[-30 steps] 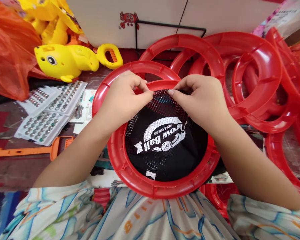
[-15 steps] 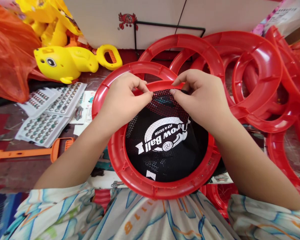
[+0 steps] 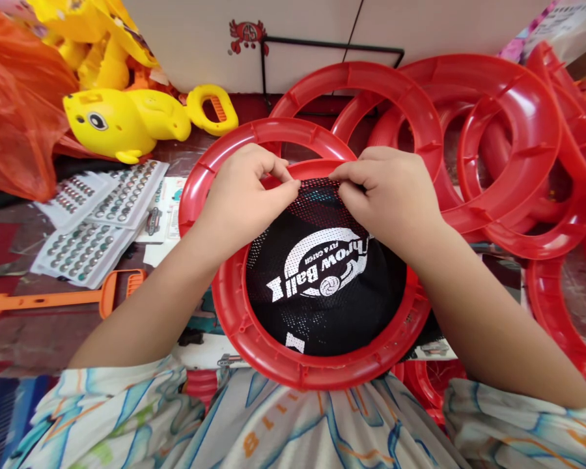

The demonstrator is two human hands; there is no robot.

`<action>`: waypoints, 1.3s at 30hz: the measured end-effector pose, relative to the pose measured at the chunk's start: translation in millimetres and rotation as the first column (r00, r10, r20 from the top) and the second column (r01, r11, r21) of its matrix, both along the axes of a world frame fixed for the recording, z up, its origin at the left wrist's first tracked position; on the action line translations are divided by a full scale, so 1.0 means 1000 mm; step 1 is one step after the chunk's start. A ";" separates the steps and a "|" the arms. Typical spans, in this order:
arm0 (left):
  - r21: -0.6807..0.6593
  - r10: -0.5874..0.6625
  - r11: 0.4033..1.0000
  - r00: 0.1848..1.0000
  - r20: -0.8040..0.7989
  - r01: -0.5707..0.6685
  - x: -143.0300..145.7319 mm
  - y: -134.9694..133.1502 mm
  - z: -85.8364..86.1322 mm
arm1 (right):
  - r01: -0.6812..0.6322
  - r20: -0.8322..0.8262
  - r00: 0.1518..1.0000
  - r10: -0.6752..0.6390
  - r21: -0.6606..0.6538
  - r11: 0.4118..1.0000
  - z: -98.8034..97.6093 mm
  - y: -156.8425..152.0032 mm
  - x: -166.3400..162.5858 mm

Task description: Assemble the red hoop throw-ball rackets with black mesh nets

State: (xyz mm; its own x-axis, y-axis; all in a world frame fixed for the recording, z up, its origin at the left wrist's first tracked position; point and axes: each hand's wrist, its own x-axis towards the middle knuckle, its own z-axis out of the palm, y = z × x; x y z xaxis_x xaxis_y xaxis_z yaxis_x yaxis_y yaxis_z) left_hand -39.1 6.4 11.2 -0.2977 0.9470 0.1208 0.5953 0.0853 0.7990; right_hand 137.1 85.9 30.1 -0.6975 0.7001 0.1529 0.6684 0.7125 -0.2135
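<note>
A red plastic ring rests against my lap, with a black mesh net printed with white "Throw Ball" lettering stretched inside it. My left hand pinches the net's upper edge at the far rim of the ring. My right hand pinches the same edge just to the right, fingertips pressed on the mesh at the rim. The two hands' fingertips are a few centimetres apart. A second red ring lies under and behind the one I hold.
Several bare red rings are piled at the right and back. Yellow plastic toys and an orange bag sit at the back left. Cards of button cells and an orange plastic handle lie at the left.
My right hand's fingers have lowered from above the rim onto the net's edge and shifted slightly left. The left hand and the ring have hardly moved.
</note>
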 end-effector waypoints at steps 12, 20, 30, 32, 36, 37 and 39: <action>0.040 -0.129 0.989 0.973 -0.190 0.139 -0.004 0.004 -0.014 | -0.007 0.019 1.000 0.007 -0.013 1.000 -0.004 0.003 -0.003; 0.043 -0.237 0.962 0.907 -0.350 0.268 -0.002 0.002 -0.017 | 0.037 0.060 0.998 -0.036 -0.004 0.999 -0.004 0.004 -0.004; 0.048 -0.330 0.913 0.805 -0.493 0.404 -0.002 0.003 -0.025 | 0.039 0.119 0.992 -0.037 -0.013 0.999 -0.001 0.001 0.000; 0.035 -0.331 0.916 0.803 -0.495 0.400 -0.002 0.003 -0.024 | 0.040 0.172 0.984 -0.040 0.005 0.999 -0.001 0.000 0.002; 0.004 -0.345 0.917 0.799 -0.493 0.398 -0.001 0.002 -0.024 | 0.031 0.296 0.954 -0.055 0.084 0.996 -0.001 -0.003 0.003; 0.002 -0.345 0.918 0.799 -0.493 0.397 0.000 0.001 -0.024 | 0.025 0.319 0.946 -0.057 0.105 0.994 -0.002 -0.004 0.002; 0.005 -0.337 0.921 0.801 -0.494 0.391 0.001 0.001 -0.023 | 0.016 0.348 0.935 -0.065 0.140 0.990 -0.002 -0.005 0.001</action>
State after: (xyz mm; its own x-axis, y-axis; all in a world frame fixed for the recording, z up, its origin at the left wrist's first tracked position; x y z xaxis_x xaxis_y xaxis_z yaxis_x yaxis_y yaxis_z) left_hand -38.1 7.2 -12.2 0.1860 0.9484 0.2567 0.8722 -0.2797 0.4013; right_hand 138.4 81.0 27.7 -0.6949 0.7191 -0.0033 0.7123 0.6888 0.1347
